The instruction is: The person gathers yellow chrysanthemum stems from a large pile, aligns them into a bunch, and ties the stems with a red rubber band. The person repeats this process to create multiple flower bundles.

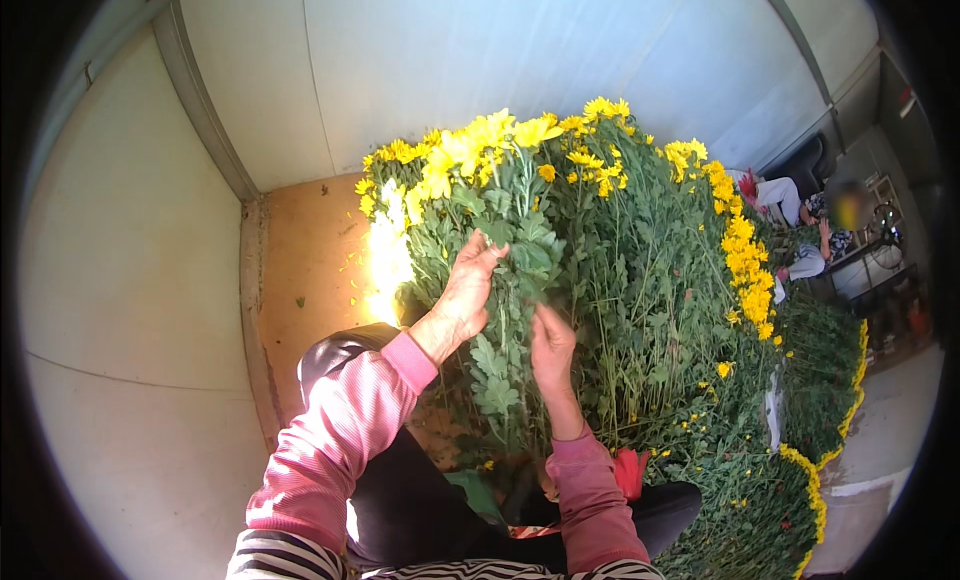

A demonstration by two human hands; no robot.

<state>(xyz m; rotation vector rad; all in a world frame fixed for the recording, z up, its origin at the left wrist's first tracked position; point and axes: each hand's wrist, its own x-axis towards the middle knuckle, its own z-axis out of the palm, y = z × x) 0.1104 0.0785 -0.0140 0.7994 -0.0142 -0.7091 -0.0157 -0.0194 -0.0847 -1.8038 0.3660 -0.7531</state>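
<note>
In the middle, my left hand [465, 290] is closed round the upper stems of a bunch of yellow chrysanthemums [527, 235]. The bunch stands upright, with its bright blooms at the top and leafy stems running down toward my lap. Just right of those stems is my right hand [552, 345], lower than the left, its fingers drawn together by the leaves. Slight blur hides what, if anything, those fingers pinch.
A large pile of cut chrysanthemums [640, 270] lies to the right, and more flower heaps [820, 370] lie beyond. A pale wall [450, 50] rises behind. Something red [630, 473] lies by my right knee. Another person [800, 210] sits at the far right.
</note>
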